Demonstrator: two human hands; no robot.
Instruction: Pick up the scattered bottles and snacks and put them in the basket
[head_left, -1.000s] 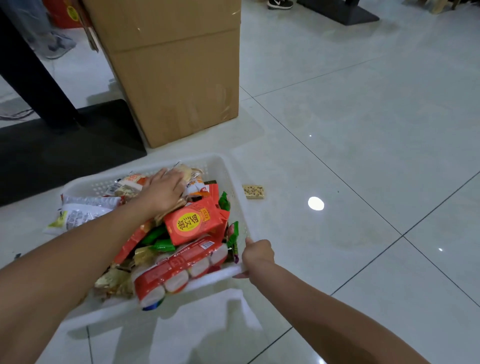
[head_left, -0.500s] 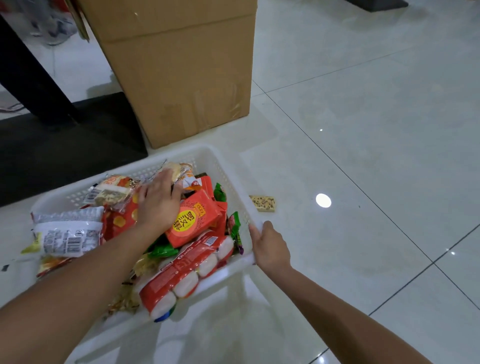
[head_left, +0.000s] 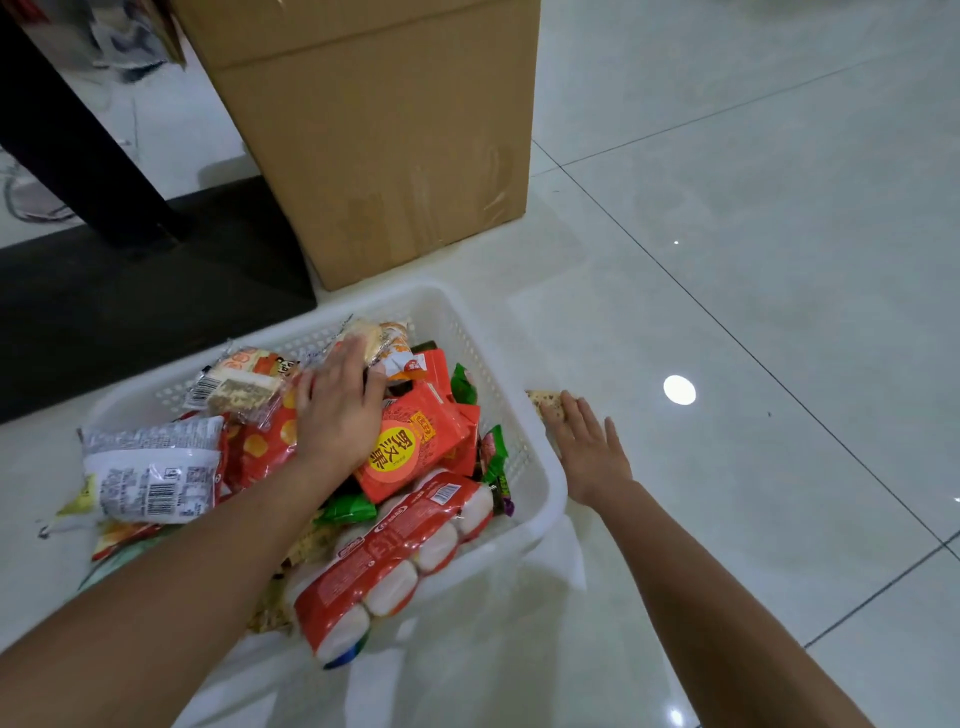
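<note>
Centre-left of frame, left hand (head_left: 340, 415) lies flat, fingers spread, on snacks heaped in white basket (head_left: 545, 480); right hand (head_left: 589, 447) (open, holding nothing) touches small snack bar (head_left: 544, 401) on floor (head_left: 753, 260).

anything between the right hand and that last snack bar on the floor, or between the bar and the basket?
Nothing visible. The right hand is open, fingertips already over the small tan speckled snack bar on the white tiled floor. The bar lies just outside the white perforated plastic basket, only its right wall between. The left hand presses on the heaped packets.

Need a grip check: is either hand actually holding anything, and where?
Nothing held. Left hand lies flat on the basket's snacks; right hand open, fingertips over the floor snack bar.
</note>
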